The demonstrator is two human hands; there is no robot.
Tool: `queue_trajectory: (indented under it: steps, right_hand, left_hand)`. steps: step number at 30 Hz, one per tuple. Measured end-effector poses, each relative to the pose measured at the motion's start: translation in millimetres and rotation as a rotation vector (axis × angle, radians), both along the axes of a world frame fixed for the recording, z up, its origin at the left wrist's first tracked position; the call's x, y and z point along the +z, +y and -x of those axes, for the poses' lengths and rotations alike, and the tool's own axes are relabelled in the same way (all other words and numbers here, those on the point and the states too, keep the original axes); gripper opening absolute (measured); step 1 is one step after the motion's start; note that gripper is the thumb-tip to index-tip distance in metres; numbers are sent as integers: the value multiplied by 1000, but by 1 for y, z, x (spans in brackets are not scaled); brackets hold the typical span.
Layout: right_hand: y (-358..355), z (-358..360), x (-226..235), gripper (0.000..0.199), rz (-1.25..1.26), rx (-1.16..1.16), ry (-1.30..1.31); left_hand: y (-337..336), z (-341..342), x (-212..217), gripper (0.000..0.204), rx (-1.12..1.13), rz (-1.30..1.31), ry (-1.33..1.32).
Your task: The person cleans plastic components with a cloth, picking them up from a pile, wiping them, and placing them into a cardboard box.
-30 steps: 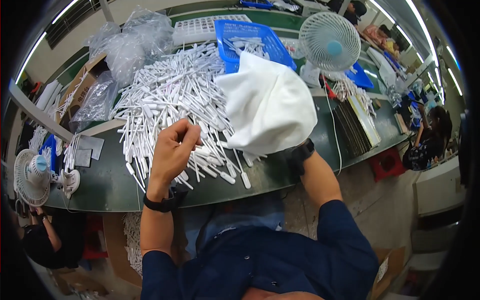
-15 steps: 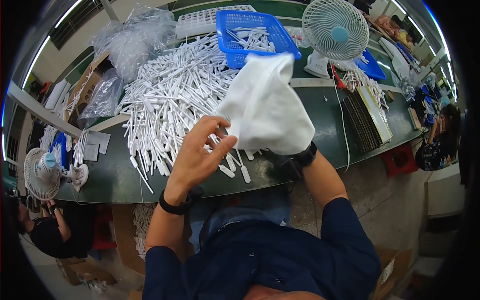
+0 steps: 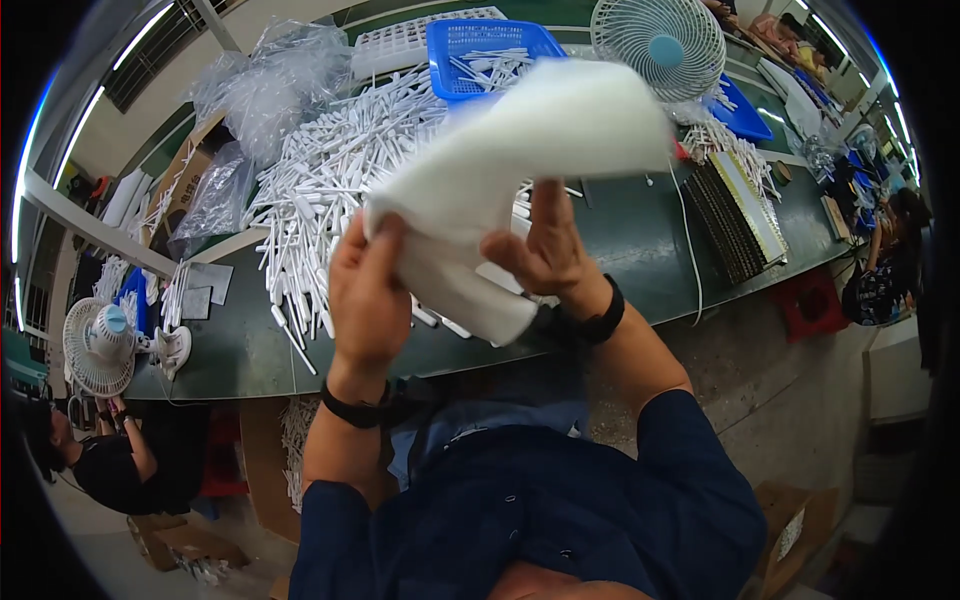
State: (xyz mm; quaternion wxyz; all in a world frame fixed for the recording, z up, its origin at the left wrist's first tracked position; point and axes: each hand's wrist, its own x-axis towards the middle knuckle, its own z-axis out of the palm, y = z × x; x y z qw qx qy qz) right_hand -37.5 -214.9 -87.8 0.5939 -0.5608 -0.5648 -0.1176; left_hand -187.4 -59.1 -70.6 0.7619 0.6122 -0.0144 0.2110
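A soft white cloth (image 3: 560, 115), blurred by motion, is stretched in the air above the bench. My left hand (image 3: 372, 285) is closed on its left corner, thumb on top. Under the cloth's right part, my right hand (image 3: 545, 245) shows its thumb and fingers apart; it grips nothing visible. A lower fold of the cloth hangs between the two hands. Behind and below it lies a large heap of slender white plastic pieces with wider bulb ends, like droppers (image 3: 330, 165). The cloth hides part of this heap.
On the green bench (image 3: 630, 250) a blue basket (image 3: 440, 50) holds more white pieces. A fan (image 3: 665, 50) and a dark ridged stack (image 3: 722, 215) stand right; another fan (image 3: 98, 345) is left. Clear plastic bags (image 3: 275, 90) lie far left. Other people sit at both sides.
My left hand has closed on the cloth's edge. The right hand, earlier covered by the cloth, now shows beneath it. The cloth has spread out, up and to the right.
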Motion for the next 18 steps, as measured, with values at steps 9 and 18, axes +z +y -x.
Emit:
queue_trajectory:
  steps: [9,18]
  right_hand:
    - [-5,27,0,92,-52,157,745]
    - [-45,96,-37,64,-38,883,1566]
  left_hand:
    - [2,16,19,45,-335,830,-194]
    - [-22,60,3,47,-348,786,-292]
